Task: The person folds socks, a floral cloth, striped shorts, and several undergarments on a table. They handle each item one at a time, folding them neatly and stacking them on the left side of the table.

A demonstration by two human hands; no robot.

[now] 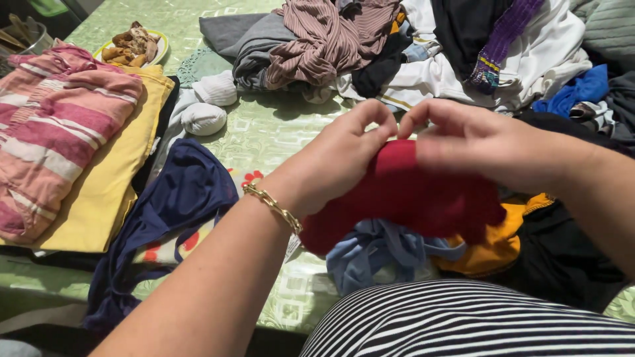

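Observation:
My left hand (337, 158) and my right hand (483, 142) both pinch the top edge of a dark red cloth (403, 198), holding it up in front of me over the green patterned table (264, 132). A gold chain bracelet (272, 206) circles my left wrist. Under the red cloth lie a light blue garment (377, 254), a mustard yellow garment (493, 248) and a black one (562, 258).
A folded pink striped cloth (53, 132) lies on a yellow cloth (112, 178) at the left. A navy garment (172, 205), white socks (205, 106), a plate of brown items (132, 46) and a heap of mixed clothes (423, 46) lie around.

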